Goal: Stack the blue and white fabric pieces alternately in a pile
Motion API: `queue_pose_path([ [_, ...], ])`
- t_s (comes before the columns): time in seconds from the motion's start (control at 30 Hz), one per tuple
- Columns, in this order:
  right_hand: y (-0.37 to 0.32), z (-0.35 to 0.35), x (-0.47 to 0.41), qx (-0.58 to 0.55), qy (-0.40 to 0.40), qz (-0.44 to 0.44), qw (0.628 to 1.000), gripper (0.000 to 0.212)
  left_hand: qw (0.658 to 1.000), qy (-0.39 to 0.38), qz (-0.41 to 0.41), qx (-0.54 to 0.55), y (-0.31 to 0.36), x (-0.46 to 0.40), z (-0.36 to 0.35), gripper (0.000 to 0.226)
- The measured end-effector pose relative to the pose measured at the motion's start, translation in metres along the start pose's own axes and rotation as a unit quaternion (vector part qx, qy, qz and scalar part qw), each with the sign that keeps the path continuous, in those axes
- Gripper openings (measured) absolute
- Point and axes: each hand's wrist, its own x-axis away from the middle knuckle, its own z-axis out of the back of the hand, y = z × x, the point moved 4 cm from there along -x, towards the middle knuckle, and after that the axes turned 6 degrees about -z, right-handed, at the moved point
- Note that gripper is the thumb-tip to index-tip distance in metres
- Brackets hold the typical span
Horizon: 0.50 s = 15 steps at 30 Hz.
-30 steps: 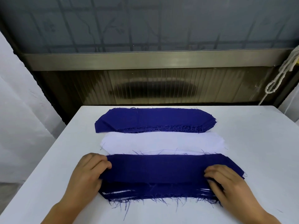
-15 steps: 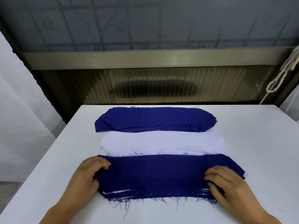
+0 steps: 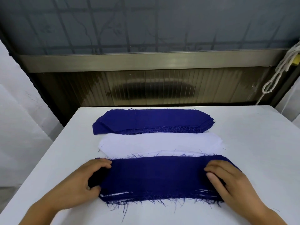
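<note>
The mixed pile (image 3: 155, 177) lies nearest the person on the white table (image 3: 259, 143), its long axis running left to right, so each hand meets one short end. The left hand (image 3: 84, 184) curls round the pile's left end; the right hand (image 3: 230, 181) rests curled on its right end, though whether it pinches the cloth is hard to tell. A blue piece tops the pile, frayed threads along its near edge and white slivers showing between layers. Just beyond the pile lies the white stack (image 3: 160, 143), equally near both hands; beyond that, the blue stack (image 3: 152, 121)
</note>
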Motion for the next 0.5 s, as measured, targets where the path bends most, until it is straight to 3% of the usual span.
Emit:
queue_pose_path([
  [0.1, -0.002, -0.003, -0.015, 0.019, -0.008, -0.023, 1.000, 0.022, 0.999, -0.014, -0.030, 0.033, 0.016, -0.009, 0.016, 0.057],
  [0.2, 0.005, -0.017, -0.024, 0.022, -0.049, -0.079, 0.995, 0.020, 0.996, 0.087, -0.036, 0.011, 0.036, -0.031, 0.012, 0.026],
  [0.27, 0.010, -0.024, -0.026, 0.023, -0.076, -0.123, 0.989, 0.021, 0.991, 0.112, -0.050, -0.054, 0.049, -0.047, -0.007, 0.006],
  [0.4, 0.020, -0.030, -0.021, 0.108, -0.102, -0.174, 0.973, 0.022, 0.982, 0.076, -0.033, -0.169, 0.042, -0.055, -0.047, 0.022],
  [0.5, 0.028, -0.026, -0.015, 0.174, -0.099, -0.198, 0.960, 0.021, 0.973, 0.090, -0.038, -0.208, 0.030, -0.046, -0.049, 0.034],
])
